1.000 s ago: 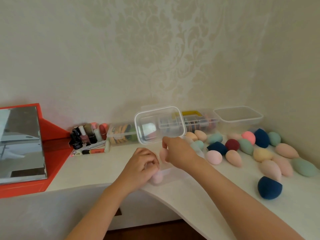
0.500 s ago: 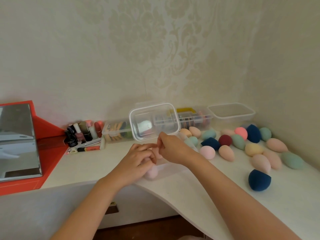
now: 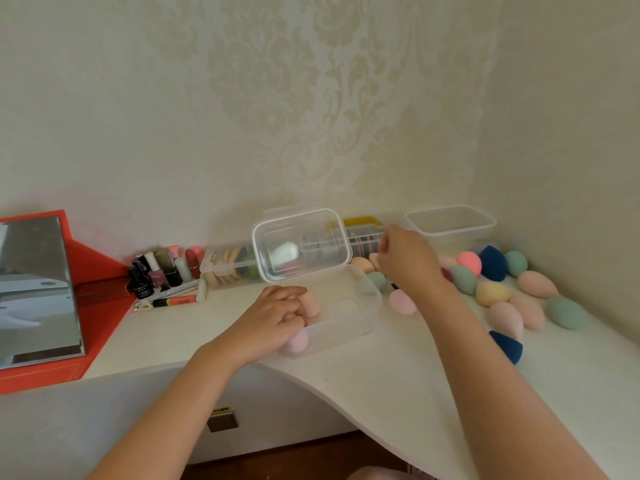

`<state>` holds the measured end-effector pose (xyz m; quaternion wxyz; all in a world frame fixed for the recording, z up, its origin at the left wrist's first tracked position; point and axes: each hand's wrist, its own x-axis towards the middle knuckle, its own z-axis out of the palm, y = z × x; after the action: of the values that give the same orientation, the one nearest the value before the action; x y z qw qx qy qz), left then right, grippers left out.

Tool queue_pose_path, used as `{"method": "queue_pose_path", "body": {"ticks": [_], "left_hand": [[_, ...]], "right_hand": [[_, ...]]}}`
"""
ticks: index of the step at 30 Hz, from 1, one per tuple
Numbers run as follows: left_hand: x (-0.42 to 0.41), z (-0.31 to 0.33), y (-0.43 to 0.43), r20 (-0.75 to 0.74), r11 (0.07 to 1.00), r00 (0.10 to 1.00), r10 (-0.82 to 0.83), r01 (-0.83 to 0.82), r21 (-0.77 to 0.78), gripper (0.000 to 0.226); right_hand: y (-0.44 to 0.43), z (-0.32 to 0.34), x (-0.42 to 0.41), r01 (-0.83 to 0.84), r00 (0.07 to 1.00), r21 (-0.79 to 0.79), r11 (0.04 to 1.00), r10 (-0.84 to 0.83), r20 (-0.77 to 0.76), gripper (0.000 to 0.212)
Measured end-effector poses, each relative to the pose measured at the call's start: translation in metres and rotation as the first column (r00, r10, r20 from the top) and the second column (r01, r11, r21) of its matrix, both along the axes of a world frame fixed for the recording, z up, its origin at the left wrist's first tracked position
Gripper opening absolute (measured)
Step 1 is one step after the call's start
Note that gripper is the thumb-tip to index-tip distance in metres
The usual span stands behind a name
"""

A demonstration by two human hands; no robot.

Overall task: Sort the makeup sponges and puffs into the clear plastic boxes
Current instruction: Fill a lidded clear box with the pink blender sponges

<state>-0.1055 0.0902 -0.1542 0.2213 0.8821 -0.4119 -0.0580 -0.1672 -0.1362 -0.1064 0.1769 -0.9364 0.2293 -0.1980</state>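
An open clear plastic box (image 3: 360,317) lies at the table's front with its lid (image 3: 301,244) standing up behind it. Inside are a peach sponge (image 3: 311,303) and a pale pink sponge (image 3: 294,341). My left hand (image 3: 277,313) rests over the box's left end, its fingers curled on the rim beside the peach sponge. My right hand (image 3: 405,261) reaches over the loose sponges behind the box, fingers curled down near a peach sponge (image 3: 362,263); whether it grips one is hidden. More sponges lie to the right, among them pink (image 3: 401,301), yellow (image 3: 491,293), green (image 3: 566,311) and navy (image 3: 507,346).
An empty clear box (image 3: 450,223) stands at the back right. A closed box of flat puffs (image 3: 228,265) and another box with a yellow handle (image 3: 360,230) line the wall. Cosmetics bottles (image 3: 162,271) and a mirror on a red stand (image 3: 34,289) are at the left. The table's front edge curves inward.
My right hand left the box and moved right and back, over the loose sponges. A peach sponge that it held now lies in the box. My left hand stayed at the box.
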Motion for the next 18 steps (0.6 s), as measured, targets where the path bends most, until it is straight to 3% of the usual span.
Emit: {"method": "queue_pose_path", "body": {"ticks": [2, 6, 18], "left_hand": [[-0.001, 0.001, -0.001, -0.007, 1.0, 1.0, 0.017, -0.017, -0.008, 0.031], [-0.001, 0.0, -0.002, -0.039, 0.999, 0.999, 0.036, -0.038, -0.033, 0.024], [-0.002, -0.001, -0.006, -0.051, 0.997, 0.997, 0.051, -0.053, -0.05, 0.021]], "right_hand": [[-0.008, 0.0, -0.01, 0.079, 0.98, -0.118, 0.99, -0.099, -0.173, 0.012], [0.001, -0.003, -0.017, 0.07, 0.9, -0.132, 0.989, -0.12, -0.419, 0.033], [0.013, -0.018, -0.007, 0.044, 0.893, -0.206, 0.977, -0.131, -0.43, 0.042]]}}
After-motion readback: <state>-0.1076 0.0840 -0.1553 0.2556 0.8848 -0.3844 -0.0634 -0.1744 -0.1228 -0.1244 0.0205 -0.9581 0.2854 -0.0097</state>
